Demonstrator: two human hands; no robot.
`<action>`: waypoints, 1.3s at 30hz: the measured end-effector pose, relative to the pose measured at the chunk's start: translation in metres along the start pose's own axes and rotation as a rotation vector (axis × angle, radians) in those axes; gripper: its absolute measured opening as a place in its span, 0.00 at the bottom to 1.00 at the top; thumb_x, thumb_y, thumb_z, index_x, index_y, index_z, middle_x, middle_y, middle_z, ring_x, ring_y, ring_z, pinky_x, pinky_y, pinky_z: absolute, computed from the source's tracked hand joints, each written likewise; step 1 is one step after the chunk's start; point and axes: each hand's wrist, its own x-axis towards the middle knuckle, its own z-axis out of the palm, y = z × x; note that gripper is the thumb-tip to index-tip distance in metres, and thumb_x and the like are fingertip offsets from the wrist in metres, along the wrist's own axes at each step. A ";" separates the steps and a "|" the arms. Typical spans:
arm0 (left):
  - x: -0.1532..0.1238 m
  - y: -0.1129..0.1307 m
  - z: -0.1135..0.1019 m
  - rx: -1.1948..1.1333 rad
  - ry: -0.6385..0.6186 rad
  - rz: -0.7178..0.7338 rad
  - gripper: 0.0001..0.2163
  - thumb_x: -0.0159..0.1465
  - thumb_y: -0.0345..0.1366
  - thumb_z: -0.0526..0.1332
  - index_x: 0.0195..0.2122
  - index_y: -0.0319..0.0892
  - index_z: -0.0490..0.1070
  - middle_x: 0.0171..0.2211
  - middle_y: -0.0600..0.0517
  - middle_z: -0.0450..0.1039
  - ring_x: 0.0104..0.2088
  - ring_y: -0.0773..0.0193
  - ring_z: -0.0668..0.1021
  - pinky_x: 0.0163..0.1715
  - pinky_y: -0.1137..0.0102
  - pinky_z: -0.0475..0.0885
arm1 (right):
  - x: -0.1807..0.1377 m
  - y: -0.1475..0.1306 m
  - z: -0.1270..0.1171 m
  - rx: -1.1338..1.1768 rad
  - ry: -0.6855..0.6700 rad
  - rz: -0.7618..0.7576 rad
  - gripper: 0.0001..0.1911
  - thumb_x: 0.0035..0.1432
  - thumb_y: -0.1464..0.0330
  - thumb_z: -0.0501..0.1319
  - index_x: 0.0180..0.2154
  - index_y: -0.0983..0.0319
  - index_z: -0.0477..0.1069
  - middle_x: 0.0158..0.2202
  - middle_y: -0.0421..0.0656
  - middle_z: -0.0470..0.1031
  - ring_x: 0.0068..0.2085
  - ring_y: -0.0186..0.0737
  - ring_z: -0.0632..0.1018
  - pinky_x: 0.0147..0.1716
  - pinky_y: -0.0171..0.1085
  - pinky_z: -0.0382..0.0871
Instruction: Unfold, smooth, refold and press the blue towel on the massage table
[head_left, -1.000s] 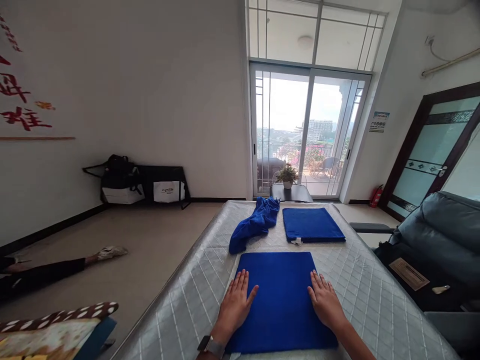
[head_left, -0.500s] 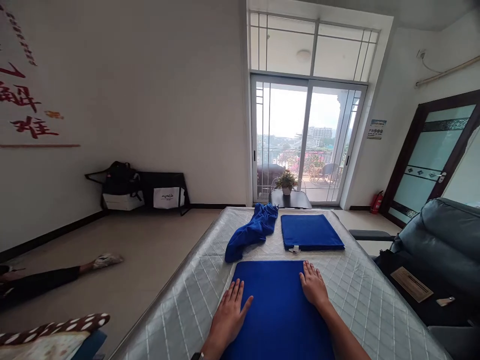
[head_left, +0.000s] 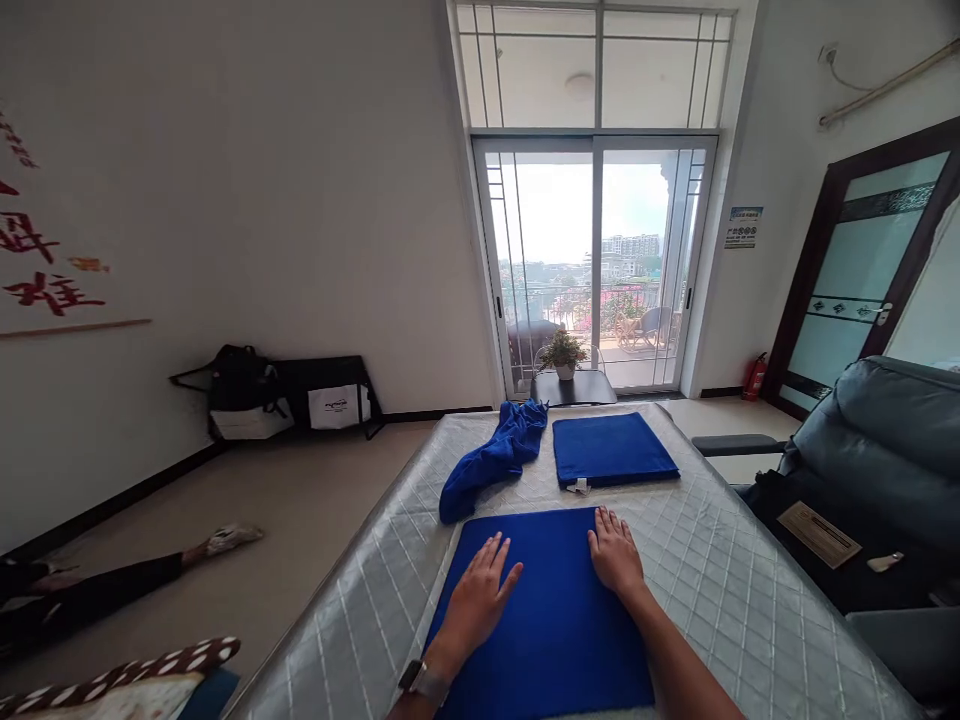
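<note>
A blue cloth (head_left: pixel 555 620) lies flat and smooth in front of me on a silvery quilted mattress (head_left: pixel 735 600). My left hand (head_left: pixel 480 590) is over the cloth's left part, fingers stretched out and thumb apart; whether it touches the fabric I cannot tell. Flat at the cloth's far right corner rests my right hand (head_left: pixel 616 550), its fingers extended. Beyond it sits a folded blue cloth (head_left: pixel 615 448) with a white tag at its near edge. A crumpled blue cloth (head_left: pixel 495 460) lies left of that, close to the flat one's far left corner.
A dark armchair (head_left: pixel 877 450) stands along the right side. Past the mattress, a potted plant (head_left: pixel 564 354) is on a chair before the glass doors. Someone's outstretched leg (head_left: pixel 135 585) is on the left, near a polka-dot fabric (head_left: pixel 172 660).
My left hand has moved up and to the right over the flat cloth. The right hand stays at the far right corner. The camera view has shifted slightly.
</note>
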 end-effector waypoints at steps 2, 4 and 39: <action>0.019 0.047 0.003 -0.051 -0.062 0.128 0.30 0.72 0.55 0.43 0.66 0.42 0.63 0.68 0.42 0.63 0.68 0.53 0.65 0.66 0.54 0.63 | -0.001 0.000 -0.001 -0.001 0.005 -0.006 0.33 0.71 0.61 0.39 0.72 0.66 0.45 0.73 0.47 0.46 0.73 0.43 0.47 0.69 0.46 0.36; 0.038 0.092 0.008 -0.106 -0.096 0.219 0.32 0.72 0.55 0.42 0.67 0.38 0.62 0.67 0.39 0.63 0.68 0.51 0.64 0.66 0.53 0.63 | -0.003 0.001 -0.003 -0.007 0.008 -0.022 0.32 0.71 0.62 0.39 0.72 0.67 0.46 0.73 0.48 0.45 0.73 0.44 0.47 0.69 0.47 0.37; 0.031 -0.044 0.013 0.073 0.022 -0.197 0.38 0.70 0.60 0.37 0.70 0.34 0.56 0.70 0.39 0.55 0.70 0.50 0.59 0.68 0.54 0.56 | 0.006 0.006 0.010 -0.075 0.001 0.004 0.33 0.70 0.60 0.38 0.72 0.64 0.45 0.74 0.41 0.45 0.73 0.41 0.48 0.70 0.43 0.35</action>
